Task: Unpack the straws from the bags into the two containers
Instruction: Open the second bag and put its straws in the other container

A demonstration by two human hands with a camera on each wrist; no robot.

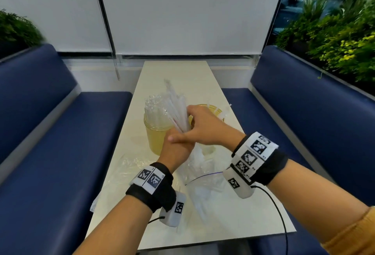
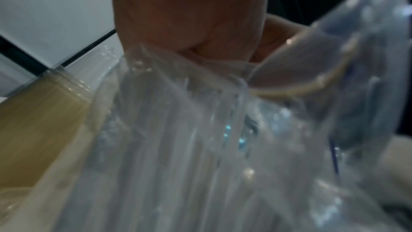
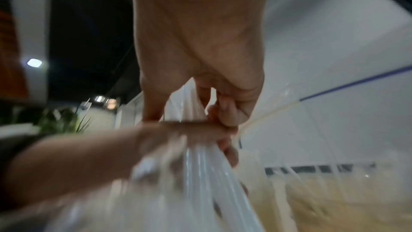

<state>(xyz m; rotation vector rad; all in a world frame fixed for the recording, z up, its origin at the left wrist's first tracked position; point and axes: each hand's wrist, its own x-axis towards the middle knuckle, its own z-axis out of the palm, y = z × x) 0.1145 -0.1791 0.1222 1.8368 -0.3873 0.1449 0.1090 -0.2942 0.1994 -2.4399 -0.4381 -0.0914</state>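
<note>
A bundle of wrapped white straws (image 1: 178, 108) sticks up out of a clear plastic bag (image 1: 197, 159) above the table. My left hand (image 1: 176, 149) grips the bag's neck around the straws, the bag (image 2: 200, 147) hanging below my left hand (image 2: 189, 15). Just above it, my right hand (image 1: 205, 126) holds the straw bundle, fingers of my right hand (image 3: 225, 112) curled round the straws (image 3: 200, 174). Two yellow translucent containers stand behind: the left container (image 1: 156, 137) is full of clear straws, the right container (image 1: 218, 112) is partly hidden by my right hand.
A crumpled empty clear bag (image 1: 125, 165) lies on the white table (image 1: 182, 71) at the left, near my left wrist. More clear plastic (image 1: 205, 189) lies under my right forearm. Blue benches (image 1: 60, 132) flank the table on both sides.
</note>
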